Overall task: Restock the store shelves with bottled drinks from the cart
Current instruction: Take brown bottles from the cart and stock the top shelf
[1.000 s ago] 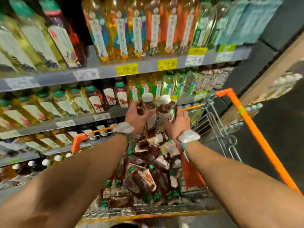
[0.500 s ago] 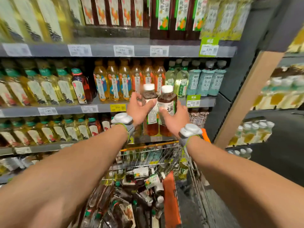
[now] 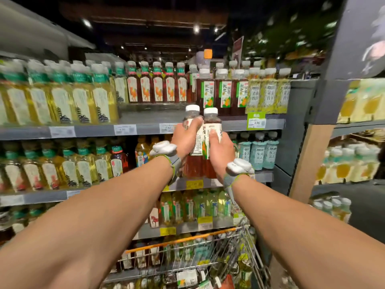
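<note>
I hold two brown tea bottles with white caps upright and side by side in front of the shelves. My left hand [image 3: 186,137] grips the left bottle [image 3: 192,115] around its label. My right hand [image 3: 220,151] grips the right bottle [image 3: 211,118]. Both caps reach the front edge of the top shelf [image 3: 145,128]. Just behind them that shelf has a bare gap, with matching dark bottles with green-and-white labels [image 3: 226,97] at its right. The wire cart [image 3: 208,255] with an orange rim stands below, holding several more bottles.
Yellow tea bottles [image 3: 62,101] fill the top shelf's left side, red-labelled dark bottles [image 3: 158,86] its middle. Lower shelves [image 3: 52,196] are packed with drinks. A grey upright post [image 3: 300,142] and a wooden panel [image 3: 308,159] bound the shelving on the right.
Both hands have lifted the two bottles from over the cart up past the lower shelves to the top shelf's edge. My view has tilted upward with them.
</note>
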